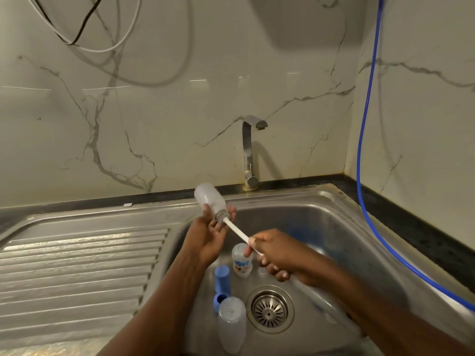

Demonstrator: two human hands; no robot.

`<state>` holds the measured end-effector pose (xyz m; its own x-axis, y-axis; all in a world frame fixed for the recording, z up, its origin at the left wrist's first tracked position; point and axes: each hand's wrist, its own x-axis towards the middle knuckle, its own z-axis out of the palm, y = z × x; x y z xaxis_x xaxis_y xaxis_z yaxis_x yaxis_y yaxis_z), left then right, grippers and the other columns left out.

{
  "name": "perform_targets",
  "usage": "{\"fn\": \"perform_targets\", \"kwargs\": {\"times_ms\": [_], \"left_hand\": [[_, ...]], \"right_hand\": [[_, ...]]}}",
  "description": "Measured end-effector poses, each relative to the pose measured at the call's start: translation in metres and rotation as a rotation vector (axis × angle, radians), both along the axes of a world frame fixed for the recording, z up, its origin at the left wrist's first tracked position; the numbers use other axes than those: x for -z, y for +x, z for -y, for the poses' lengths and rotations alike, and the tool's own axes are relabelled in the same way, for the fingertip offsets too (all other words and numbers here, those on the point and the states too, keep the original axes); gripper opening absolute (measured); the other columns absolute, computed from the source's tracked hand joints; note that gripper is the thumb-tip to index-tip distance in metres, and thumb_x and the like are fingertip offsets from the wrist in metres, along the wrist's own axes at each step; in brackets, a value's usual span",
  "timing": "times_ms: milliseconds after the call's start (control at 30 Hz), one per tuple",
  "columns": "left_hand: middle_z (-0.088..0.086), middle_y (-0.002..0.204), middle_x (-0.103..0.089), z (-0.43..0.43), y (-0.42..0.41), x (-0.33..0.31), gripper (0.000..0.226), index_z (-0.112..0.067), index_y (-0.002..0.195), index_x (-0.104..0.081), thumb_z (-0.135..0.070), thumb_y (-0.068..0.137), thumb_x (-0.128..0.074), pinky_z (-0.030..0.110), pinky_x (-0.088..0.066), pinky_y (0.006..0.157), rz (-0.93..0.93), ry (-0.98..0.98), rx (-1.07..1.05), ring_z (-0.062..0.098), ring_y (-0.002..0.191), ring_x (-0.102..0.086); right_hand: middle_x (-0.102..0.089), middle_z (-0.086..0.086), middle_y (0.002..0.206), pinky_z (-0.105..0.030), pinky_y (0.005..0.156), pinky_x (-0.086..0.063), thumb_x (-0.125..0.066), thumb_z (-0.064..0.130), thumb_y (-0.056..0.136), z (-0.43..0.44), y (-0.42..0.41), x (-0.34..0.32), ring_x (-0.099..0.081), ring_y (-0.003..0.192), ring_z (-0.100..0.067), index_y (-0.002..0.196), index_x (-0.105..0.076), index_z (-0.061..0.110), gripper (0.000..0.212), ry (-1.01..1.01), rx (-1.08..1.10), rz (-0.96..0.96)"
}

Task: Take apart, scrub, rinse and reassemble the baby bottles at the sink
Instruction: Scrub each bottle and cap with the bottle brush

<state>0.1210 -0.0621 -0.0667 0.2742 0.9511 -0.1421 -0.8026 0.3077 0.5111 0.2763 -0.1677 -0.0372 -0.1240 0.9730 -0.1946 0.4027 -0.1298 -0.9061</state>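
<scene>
My left hand (209, 233) grips a clear baby bottle (209, 197) near its neck, base tilted up and away, over the sink. My right hand (272, 254) pinches the white handle of a bottle brush (237, 231), whose bristle end is inside the bottle's mouth. In the steel sink (321, 227) below lie a second clear bottle with a printed label (242, 260), a third frosted bottle (231, 322) near the front, and a blue cylindrical part (221, 281) beside a blue ring (219, 300).
A steel faucet (248, 152) stands at the back, its spout turned right, no water running. The round drain strainer (269, 309) sits at the basin's middle. A ribbed drainboard (77, 265) lies to the left. A blue hose (365, 150) hangs down the right wall.
</scene>
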Motion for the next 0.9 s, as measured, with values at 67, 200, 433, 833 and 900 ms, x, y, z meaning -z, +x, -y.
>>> {"fn": "perform_targets", "kwargs": {"times_ms": [67, 200, 433, 833, 900], "left_hand": [[0.028, 0.122, -0.064, -0.001, -0.006, -0.006, 0.053, 0.008, 0.136, -0.042, -0.033, 0.103, -0.042, 0.048, -0.056, 0.092, 0.097, 0.07, 0.083, 0.036, 0.107, -0.068], [0.018, 0.1, -0.067, 0.002, 0.004, 0.004, 0.044, 0.003, 0.133, -0.049, -0.029, 0.104, -0.043, 0.037, -0.053, 0.076, -0.288, 0.01, -0.009, 0.026, 0.091, -0.067], [0.022, 0.105, -0.067, -0.004, 0.004, 0.011, 0.038, -0.001, 0.111, -0.057, -0.033, 0.092, -0.065, 0.037, -0.056, 0.087, -0.537, 0.042, -0.047, 0.03, 0.097, -0.069], [0.032, 0.109, -0.068, 0.0, 0.0, -0.004, 0.032, 0.003, 0.124, -0.05, -0.019, 0.105, -0.039, 0.043, -0.062, 0.07, 0.042, 0.006, 0.066, 0.037, 0.091, -0.073], [0.03, 0.11, -0.068, 0.001, 0.006, 0.0, 0.035, 0.004, 0.127, -0.048, -0.02, 0.107, -0.033, 0.044, -0.061, 0.075, -0.148, -0.005, 0.066, 0.035, 0.095, -0.072]], "right_hand": [[-0.039, 0.004, 0.059, -0.015, 0.035, -0.022, -0.036, 0.028, 0.105, 0.002, 0.006, -0.009, -0.026, 0.042, -0.003, 0.097, -0.063, 0.012, 0.032, -0.112, -0.056, -0.272], [-0.049, -0.003, 0.067, -0.021, 0.039, -0.03, -0.036, 0.026, 0.103, 0.002, 0.003, -0.002, -0.041, 0.045, -0.01, 0.1, -0.063, 0.009, 0.031, 0.042, 0.041, 0.074], [-0.045, 0.002, 0.077, -0.027, 0.053, -0.025, -0.039, 0.021, 0.102, -0.006, 0.01, 0.021, -0.057, 0.08, -0.024, 0.099, -0.056, 0.013, 0.019, 0.371, 0.102, 0.755], [-0.037, 0.004, 0.056, -0.014, 0.033, -0.021, -0.034, 0.027, 0.106, 0.001, 0.012, -0.008, -0.024, 0.04, -0.003, 0.097, -0.06, 0.011, 0.032, -0.182, -0.032, -0.348], [-0.043, 0.0, 0.061, -0.018, 0.035, -0.025, -0.034, 0.025, 0.104, 0.002, 0.007, -0.005, -0.032, 0.041, -0.006, 0.096, -0.06, 0.011, 0.03, -0.104, 0.026, -0.136]]}}
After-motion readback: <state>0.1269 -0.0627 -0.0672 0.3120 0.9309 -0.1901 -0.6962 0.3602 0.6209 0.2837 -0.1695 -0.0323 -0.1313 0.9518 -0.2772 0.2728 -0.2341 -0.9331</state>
